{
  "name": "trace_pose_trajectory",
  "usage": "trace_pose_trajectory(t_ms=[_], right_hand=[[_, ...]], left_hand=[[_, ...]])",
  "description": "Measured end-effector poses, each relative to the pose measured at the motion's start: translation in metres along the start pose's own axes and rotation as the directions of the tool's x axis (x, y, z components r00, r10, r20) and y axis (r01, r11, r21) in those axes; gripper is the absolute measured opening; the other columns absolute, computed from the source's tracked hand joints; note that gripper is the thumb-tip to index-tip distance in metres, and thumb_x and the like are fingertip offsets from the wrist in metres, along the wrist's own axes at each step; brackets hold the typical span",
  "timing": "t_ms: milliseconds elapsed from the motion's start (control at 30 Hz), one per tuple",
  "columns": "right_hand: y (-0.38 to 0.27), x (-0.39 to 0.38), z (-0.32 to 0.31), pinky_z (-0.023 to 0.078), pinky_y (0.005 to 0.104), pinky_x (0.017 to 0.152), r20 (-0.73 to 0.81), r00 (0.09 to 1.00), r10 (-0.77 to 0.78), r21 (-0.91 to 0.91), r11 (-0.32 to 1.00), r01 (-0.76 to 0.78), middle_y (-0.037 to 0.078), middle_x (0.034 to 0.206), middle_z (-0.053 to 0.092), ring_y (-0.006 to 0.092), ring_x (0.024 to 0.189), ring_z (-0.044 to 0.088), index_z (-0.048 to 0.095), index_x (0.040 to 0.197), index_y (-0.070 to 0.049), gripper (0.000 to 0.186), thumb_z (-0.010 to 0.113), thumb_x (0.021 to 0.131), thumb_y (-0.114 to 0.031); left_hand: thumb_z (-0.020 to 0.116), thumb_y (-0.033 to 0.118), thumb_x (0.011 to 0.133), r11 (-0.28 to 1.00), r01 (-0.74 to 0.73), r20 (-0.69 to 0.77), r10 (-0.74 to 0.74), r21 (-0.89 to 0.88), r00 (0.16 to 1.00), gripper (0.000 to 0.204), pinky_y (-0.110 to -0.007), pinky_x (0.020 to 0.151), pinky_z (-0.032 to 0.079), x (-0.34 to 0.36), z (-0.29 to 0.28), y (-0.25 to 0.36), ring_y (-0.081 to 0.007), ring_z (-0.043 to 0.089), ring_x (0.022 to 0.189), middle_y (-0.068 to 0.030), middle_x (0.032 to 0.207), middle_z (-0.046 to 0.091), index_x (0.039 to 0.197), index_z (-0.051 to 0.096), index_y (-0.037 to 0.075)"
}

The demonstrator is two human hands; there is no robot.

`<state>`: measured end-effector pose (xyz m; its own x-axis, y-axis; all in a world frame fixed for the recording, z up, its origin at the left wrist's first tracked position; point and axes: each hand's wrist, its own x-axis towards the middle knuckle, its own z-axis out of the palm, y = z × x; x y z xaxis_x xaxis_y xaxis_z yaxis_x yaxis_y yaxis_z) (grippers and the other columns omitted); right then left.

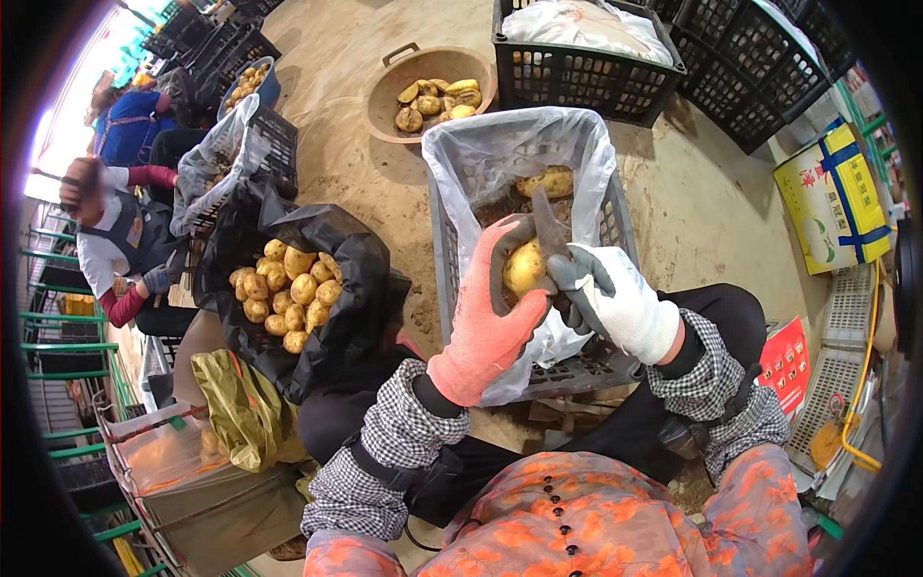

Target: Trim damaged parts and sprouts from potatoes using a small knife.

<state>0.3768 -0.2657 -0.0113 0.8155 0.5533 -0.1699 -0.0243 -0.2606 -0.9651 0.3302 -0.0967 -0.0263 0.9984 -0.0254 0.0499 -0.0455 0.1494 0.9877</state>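
A coral-coloured glove with dark grip patches covers my left hand (487,313), its fingers closed around a yellow potato (522,265). My right hand (623,300), in a white glove with grey fingers, grips a knife (548,219) whose stained blade points up and away from me, close beside the potato. Both hands are over a grey plastic crate (444,264) lined with clear plastic film (481,142). Inside the crate lies a larger, dirt-marked potato (546,181), beyond the knife tip. The knife's handle is mostly hidden by my right fingers.
Left of the crate stands a container lined with a black bag (358,252), holding several potatoes (288,293). Beyond is a brown basin (377,106) of cut, blemished potatoes. Black crates (586,88) stand at the back, a yellow box (835,197) at right. A co-worker (130,231) sits at left.
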Motion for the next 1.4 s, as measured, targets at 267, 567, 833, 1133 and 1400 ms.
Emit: trace_pose_trajectory(t_ms=[267,567,833,1133,1400], right_hand=[[-0.008,-0.002,0.003,0.037,0.0245,0.047,0.014,0.99,0.141,0.319,0.938,-0.138,0.001,0.06,0.051,0.0086,0.05,0.047,0.055,0.077,-0.005,0.046,0.052,0.096,-0.047],[0.008,-0.001,-0.002,0.049,0.0385,0.06,-0.049,0.997,-0.056,-0.246,0.968,0.042,0.015,0.075,0.063,0.0313,0.066,0.062,0.06,0.104,-0.002,0.028,0.055,0.095,-0.028],[0.007,0.0,-0.002,0.045,0.0355,0.052,0.036,0.982,-0.187,-0.226,0.955,0.19,0.009,0.069,0.06,0.0249,0.058,0.059,0.056,0.091,-0.004,0.031,0.054,0.096,-0.034],[0.001,0.001,-0.002,0.045,0.0354,0.055,0.0,0.999,-0.048,-0.097,0.994,0.048,0.012,0.068,0.058,0.0269,0.058,0.057,0.058,0.093,-0.001,0.039,0.05,0.098,-0.039],[0.006,-0.001,0.006,0.043,0.0284,0.05,0.053,0.976,0.211,0.401,0.891,-0.215,0.001,0.067,0.056,0.0059,0.054,0.051,0.057,0.094,0.0,0.045,0.052,0.097,-0.045]], left_hand=[[0.05,0.016,0.094,0.987,0.048,0.058,-0.04,-0.156,0.998,0.056,-0.036,0.104,0.039,0.01,-0.01,-0.004,-0.0219,0.047,0.124,-0.0119,0.138,0.043,0.144,0.03,0.0],[0.058,-0.01,0.076,0.941,0.204,0.136,-0.173,-0.27,0.976,0.085,-0.03,0.106,0.036,0.003,-0.016,0.0,-0.0174,0.037,0.132,-0.0057,0.144,0.036,0.151,0.023,0.013],[0.069,0.005,0.076,0.897,0.29,0.128,-0.262,-0.334,0.957,0.086,-0.032,0.104,0.039,0.001,-0.014,0.006,-0.0205,0.045,0.127,-0.008,0.139,0.042,0.149,0.025,0.008],[0.064,-0.003,0.074,0.949,0.214,0.097,-0.197,-0.231,0.976,0.084,-0.032,0.102,0.04,0.0,-0.011,0.011,-0.0173,0.043,0.126,-0.0056,0.139,0.04,0.148,0.027,0.012],[0.067,0.0,0.075,0.944,0.179,0.104,-0.156,-0.275,0.982,0.085,-0.033,0.102,0.041,0.0,-0.013,0.013,-0.0185,0.044,0.126,-0.0057,0.139,0.041,0.149,0.026,0.013]])
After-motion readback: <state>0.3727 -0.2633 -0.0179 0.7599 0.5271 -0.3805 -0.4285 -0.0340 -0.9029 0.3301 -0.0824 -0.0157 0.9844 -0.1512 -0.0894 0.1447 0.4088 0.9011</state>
